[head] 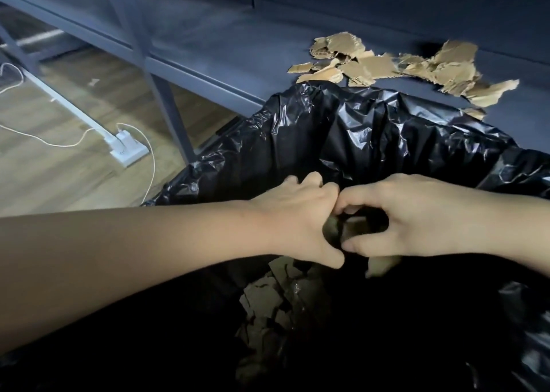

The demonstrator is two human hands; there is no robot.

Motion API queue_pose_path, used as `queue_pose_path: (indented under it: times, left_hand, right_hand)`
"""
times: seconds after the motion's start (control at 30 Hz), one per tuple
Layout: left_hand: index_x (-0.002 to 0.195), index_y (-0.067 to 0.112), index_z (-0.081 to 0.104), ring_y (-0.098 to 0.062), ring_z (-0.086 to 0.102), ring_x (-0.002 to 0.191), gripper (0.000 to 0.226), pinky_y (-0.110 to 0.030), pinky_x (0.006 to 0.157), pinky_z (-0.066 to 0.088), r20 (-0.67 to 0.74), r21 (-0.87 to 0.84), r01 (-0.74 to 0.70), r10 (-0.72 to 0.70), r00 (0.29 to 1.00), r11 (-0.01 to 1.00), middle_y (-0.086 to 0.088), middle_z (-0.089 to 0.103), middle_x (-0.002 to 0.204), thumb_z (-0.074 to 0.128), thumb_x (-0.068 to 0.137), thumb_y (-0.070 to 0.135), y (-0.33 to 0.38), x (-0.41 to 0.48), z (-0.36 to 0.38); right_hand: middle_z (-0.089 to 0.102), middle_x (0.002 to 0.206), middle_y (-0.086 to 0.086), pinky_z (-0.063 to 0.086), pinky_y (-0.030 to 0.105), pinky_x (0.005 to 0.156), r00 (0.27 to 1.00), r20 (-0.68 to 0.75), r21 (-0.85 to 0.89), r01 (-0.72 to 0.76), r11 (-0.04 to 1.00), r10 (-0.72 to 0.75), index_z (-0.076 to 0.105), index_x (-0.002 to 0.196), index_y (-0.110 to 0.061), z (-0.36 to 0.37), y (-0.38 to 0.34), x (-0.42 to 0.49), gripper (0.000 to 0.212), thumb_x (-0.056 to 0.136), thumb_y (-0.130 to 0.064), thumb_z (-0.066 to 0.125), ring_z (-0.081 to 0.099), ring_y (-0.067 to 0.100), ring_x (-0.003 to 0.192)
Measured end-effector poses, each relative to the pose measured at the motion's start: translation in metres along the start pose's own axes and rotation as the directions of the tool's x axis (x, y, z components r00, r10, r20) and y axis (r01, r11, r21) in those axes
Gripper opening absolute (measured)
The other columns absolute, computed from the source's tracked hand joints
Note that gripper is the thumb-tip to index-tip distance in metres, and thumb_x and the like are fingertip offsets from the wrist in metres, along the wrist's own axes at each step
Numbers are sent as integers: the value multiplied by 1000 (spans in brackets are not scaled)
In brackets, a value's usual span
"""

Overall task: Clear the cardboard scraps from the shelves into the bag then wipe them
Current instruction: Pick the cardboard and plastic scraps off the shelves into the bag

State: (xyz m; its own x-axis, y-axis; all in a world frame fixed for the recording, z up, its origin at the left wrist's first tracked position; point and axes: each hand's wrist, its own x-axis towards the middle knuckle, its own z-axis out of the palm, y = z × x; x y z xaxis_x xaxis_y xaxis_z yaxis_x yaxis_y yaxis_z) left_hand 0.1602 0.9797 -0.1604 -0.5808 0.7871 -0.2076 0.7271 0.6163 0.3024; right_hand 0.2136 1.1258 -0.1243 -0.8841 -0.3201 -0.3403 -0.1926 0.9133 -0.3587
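Low inside the bag (351, 129), loose scraps (265, 302) lie in the dark bottom. Above them, over the bag's mouth, the left hand (300, 222) and the right hand (398, 219) meet thumb to thumb. Both have their fingers curled in round a clump (352, 228) of cardboard squeezed between them (one torn piece pokes out under the right hand). The likeliest slip is here: if the hands part unevenly, bits could flutter wide and land outside the bag. Neither hand holds the soft plastic rim, so it could also sag inward and catch them. The bag's mouth faces up toward the person, and its far rim lies against the front edge of the shelf (226, 43). Just beyond that far rim sits the pile (387, 67) left to clear. It is a ragged band whose long axis runs along the shelf edge, from behind the bag's middle out toward its right, with its nearest pieces almost touching the plastic. A careless sweep there could push pieces past the bag's right side. Farther off, left of the bag, a power strip (126, 150) lies on the floor.
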Motion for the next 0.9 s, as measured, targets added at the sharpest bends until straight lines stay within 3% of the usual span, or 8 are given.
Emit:
queue_pose_path:
  times: [0.13, 0.33, 0.4, 0.5, 0.6, 0.7, 0.77, 0.9]
  left_hand:
    - [99, 26, 38, -16, 45, 87, 42, -25, 64, 40, 18, -41, -8, 9, 1000, 999, 5, 36, 96, 65, 73, 45, -1, 0, 2]
    - [107, 22, 50, -15, 49, 95, 31, -31, 81, 47, -17, -81, -50, 48, 999, 995, 6, 43, 103, 60, 80, 35, -4, 1, -2]
    - [93, 26, 54, -11, 53, 97, 13, -28, 84, 48, -108, -211, -79, 57, 993, 974, 13, 45, 99, 59, 81, 26, -3, 2, -14]
    - [74, 31, 54, -2, 59, 87, 13, -20, 78, 51, -312, -342, -184, 74, 947, 922, 13, 56, 91, 53, 74, 18, 14, 13, -43]
    - [68, 28, 54, 0, 60, 67, 27, -11, 63, 47, -491, -351, -296, 94, 866, 888, 10, 61, 79, 55, 78, 3, 42, 40, -72]
    - [74, 22, 56, 0, 53, 63, 16, -15, 61, 41, -524, -256, -297, 125, 842, 920, 14, 54, 73, 59, 79, 7, 71, 83, -91]
    - [88, 22, 56, -9, 52, 79, 10, -24, 68, 36, -472, -171, -214, 110, 875, 962, 12, 52, 85, 61, 81, 19, 88, 115, -95]
    - [130, 23, 43, -24, 43, 117, 54, -30, 92, 34, -194, 8, -64, 64, 979, 998, -4, 35, 136, 63, 82, 38, 107, 174, -88]
  right_hand:
    - [56, 109, -22, 40, 16, 79, 1000, -15, -82, 16, 997, -18, 52, 113, -44, 2, 3, 2, 52, 65, -62, 43, 52, -2, 89]
    - [68, 87, -7, 47, 17, 78, 968, -230, 158, 139, 978, -100, 71, 88, -22, -10, -1, -5, 17, 80, -31, 60, 60, 1, 81]
    - [68, 79, -7, 45, 7, 71, 904, -410, 249, 237, 939, -119, 72, 83, -14, -26, 1, -17, 13, 80, -22, 62, 60, -2, 75]
    - [63, 71, -10, 47, 11, 64, 755, -655, 283, 291, 914, -38, 66, 74, -16, -57, 23, -39, 14, 83, -5, 63, 58, 0, 64]
    - [62, 71, -11, 43, 12, 62, 627, -765, 208, 29, 978, 144, 62, 73, -24, -80, 70, -58, 18, 83, -8, 62, 55, -2, 62]
    - [62, 104, 11, 40, 24, 77, 559, -736, 207, -351, 913, 382, 62, 104, -15, -81, 132, -76, 21, 83, -16, 61, 58, 21, 95]
    - [48, 127, 16, 43, 37, 91, 548, -606, 272, -538, 798, 576, 49, 128, -16, -68, 169, -84, 47, 84, -28, 61, 47, 34, 116]
    - [20, 151, 6, 23, 48, 111, 498, -490, 364, -628, 687, 715, 27, 141, -26, -37, 212, -89, 71, 81, -48, 59, 19, 34, 138]
